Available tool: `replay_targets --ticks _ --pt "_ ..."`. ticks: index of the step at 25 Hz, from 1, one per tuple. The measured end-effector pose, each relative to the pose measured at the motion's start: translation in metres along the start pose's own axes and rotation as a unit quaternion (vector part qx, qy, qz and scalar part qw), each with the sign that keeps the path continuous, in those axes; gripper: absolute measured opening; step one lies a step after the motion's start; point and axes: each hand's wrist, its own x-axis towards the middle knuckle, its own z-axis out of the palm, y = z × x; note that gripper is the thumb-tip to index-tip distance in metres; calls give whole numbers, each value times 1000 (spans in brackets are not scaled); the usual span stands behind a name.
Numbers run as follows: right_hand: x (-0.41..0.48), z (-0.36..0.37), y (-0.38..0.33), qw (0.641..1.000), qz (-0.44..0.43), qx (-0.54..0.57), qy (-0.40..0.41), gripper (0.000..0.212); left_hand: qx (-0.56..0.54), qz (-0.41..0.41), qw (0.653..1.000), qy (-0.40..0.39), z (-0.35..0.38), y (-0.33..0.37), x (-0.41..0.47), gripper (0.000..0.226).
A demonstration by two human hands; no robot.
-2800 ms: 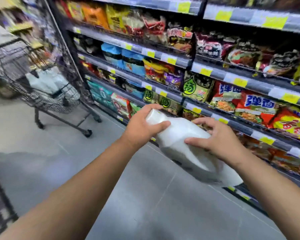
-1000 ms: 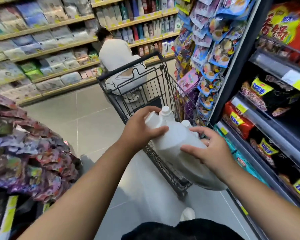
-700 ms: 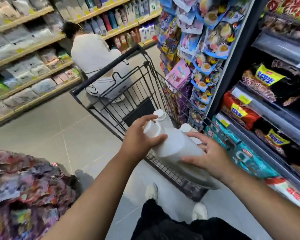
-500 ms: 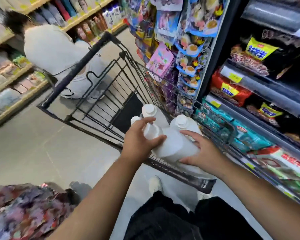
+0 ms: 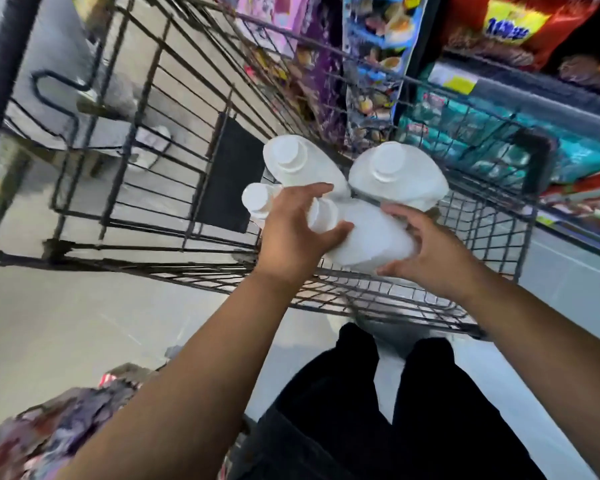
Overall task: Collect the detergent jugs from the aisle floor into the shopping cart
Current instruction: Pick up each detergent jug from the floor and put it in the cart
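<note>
I hold a white detergent jug (image 5: 371, 237) tilted inside the near end of the black wire shopping cart (image 5: 146, 268). My left hand (image 5: 291, 233) grips its neck just below the cap. My right hand (image 5: 430, 251) clasps the side of its body. Three more white jugs stand in the cart just beyond: one upright (image 5: 298, 164), one to its right (image 5: 395, 174), and one of which only the cap (image 5: 257, 199) shows behind my left hand.
Snack shelves (image 5: 499, 81) run close along the cart's right side, with hanging packets (image 5: 378, 64) at the end. Grey floor (image 5: 66, 323) lies to the left. A bin of bagged goods (image 5: 49, 438) sits at my lower left. My legs stand against the cart's near wall.
I walked up to the cart carrying the jug in both hands. The jug has moved over the near wall and down into the basket beside the other jugs.
</note>
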Motion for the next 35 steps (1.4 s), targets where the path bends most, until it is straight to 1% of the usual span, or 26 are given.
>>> replay_targets --ticks 6,9,12,15,19,22,25,26,27,28,30,32,35 --pt "28 10 47 999 25 2 34 88 -1 6 1000 -18 50 -37 15 53" --pt "39 11 66 998 33 -5 53 86 6 -3 1000 -29 70 -40 19 50" --pt "55 3 75 998 20 -20 62 85 6 -7 999 -39 79 -34 35 44" --pt "64 -2 77 995 11 -61 78 85 29 -8 996 -79 82 -24 44 44" --pt "59 -1 77 987 -5 -114 113 83 56 7 991 -121 80 -18 43 50" --pt "49 -9 79 983 26 -121 136 81 63 -6 981 -182 76 -9 42 55" --pt "27 -33 74 984 49 -91 144 78 110 47 958 -260 72 7 44 62" --pt "17 -43 68 984 53 -82 147 77 127 60 950 -277 71 14 45 63" --pt "6 -52 62 984 54 -72 154 77 136 56 947 -286 69 23 45 64" --pt "-6 -61 56 983 49 -57 166 76 123 42 950 -284 68 32 44 66" --pt "-30 -75 44 981 31 -30 188 74 56 29 965 -253 64 53 40 68" --pt "-63 -91 36 975 14 -15 222 72 10 67 970 -236 59 87 30 63" --pt "-122 -120 30 960 -5 42 276 65 -19 117 960 -252 53 146 1 55"
